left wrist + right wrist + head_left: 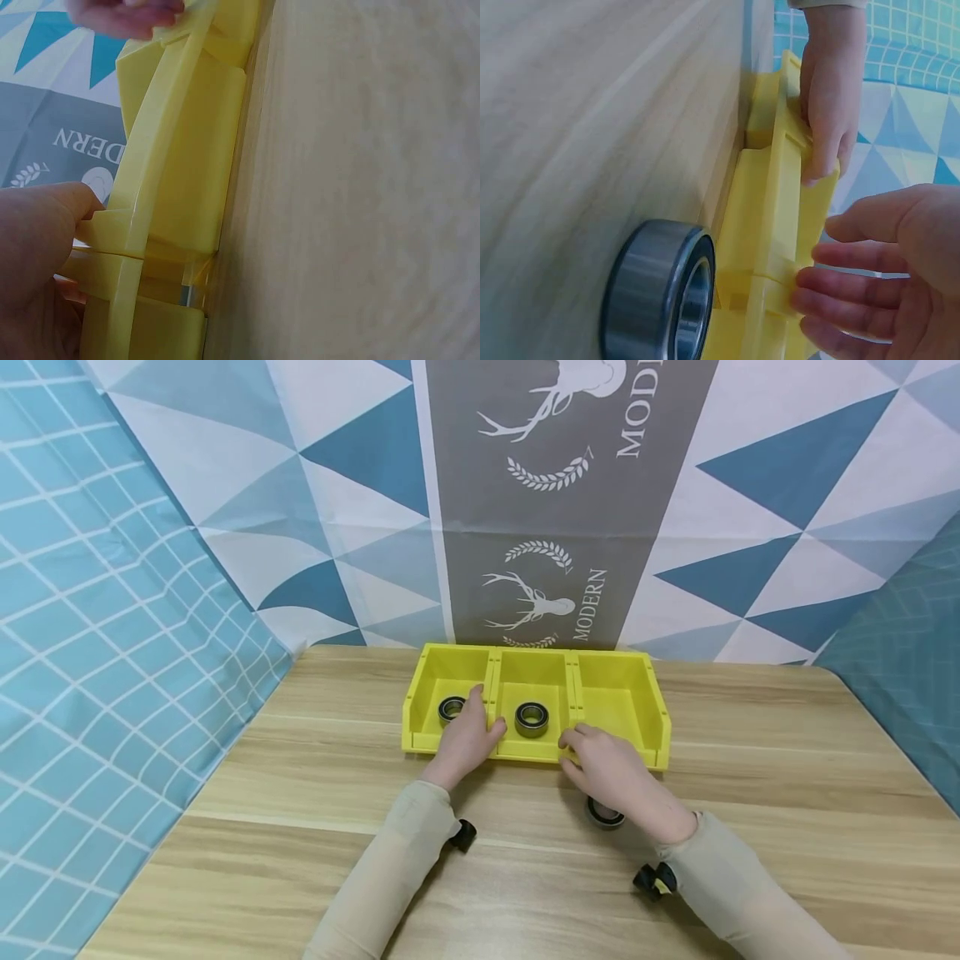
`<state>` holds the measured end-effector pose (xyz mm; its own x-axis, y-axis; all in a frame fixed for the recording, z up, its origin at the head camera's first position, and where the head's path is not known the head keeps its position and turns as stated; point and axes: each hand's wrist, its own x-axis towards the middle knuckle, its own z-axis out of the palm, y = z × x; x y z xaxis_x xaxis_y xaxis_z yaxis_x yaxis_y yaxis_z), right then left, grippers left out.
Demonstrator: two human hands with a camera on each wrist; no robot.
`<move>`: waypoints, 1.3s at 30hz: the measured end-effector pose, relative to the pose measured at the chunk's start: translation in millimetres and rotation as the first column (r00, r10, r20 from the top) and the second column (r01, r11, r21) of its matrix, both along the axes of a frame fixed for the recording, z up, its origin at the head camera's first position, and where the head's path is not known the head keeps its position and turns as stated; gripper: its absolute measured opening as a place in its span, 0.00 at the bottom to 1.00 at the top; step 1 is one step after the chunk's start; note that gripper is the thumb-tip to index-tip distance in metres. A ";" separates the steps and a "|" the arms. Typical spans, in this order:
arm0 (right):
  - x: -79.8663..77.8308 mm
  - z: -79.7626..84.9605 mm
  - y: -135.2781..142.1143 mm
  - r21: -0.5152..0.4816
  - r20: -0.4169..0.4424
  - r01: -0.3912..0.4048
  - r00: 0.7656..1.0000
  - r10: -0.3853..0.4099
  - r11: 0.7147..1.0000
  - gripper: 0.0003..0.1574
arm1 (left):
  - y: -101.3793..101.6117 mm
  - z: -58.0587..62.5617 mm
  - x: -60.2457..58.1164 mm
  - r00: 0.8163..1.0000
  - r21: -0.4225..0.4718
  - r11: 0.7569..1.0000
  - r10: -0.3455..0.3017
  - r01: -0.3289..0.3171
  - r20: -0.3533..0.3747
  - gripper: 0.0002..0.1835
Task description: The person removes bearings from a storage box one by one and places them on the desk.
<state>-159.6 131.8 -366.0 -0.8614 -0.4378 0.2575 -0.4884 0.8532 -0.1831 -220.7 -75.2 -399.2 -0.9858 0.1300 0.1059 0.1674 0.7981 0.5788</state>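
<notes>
Three open-front yellow bins stand joined in a row against the back wall. My left hand grips the divider between the left and middle bins, thumb on one side and fingers on the other, as the left wrist view shows. A ball bearing lies in the left bin, partly behind that hand; another bearing lies flat in the middle bin. My right hand is at the front of the divider between the middle and right bins, fingers loosely bent and fingertips at the edge. Below it, a third bearing lies on the table.
The wooden table extends in front of the bins and to both sides. A patterned cloth wall rises right behind them, with a blue checked cloth on the left. Black wrist devices show below both sleeves.
</notes>
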 end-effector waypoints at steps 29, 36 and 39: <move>-33.7 -13.0 -43.5 -0.113 -0.135 -0.106 0.987 0.091 0.988 0.08 | 1.6 1.9 2.4 1.000 0.001 1.000 0.011 -0.011 -0.010 0.36; -43.8 -10.7 -48.0 -0.062 -0.104 -0.097 0.990 0.090 0.993 0.14 | 2.3 2.2 2.7 1.000 -0.001 1.000 0.012 -0.012 -0.014 0.36; -47.8 -10.1 -49.7 -0.039 -0.087 -0.103 0.991 0.099 0.994 0.13 | 2.8 1.9 2.4 1.000 0.001 1.000 0.012 -0.012 -0.018 0.36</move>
<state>-207.4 82.0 -376.1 -0.7877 -0.5085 0.3479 -0.5870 0.7908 -0.1733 -218.4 -72.4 -397.3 -0.9852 0.1184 0.1236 0.1684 0.7995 0.5766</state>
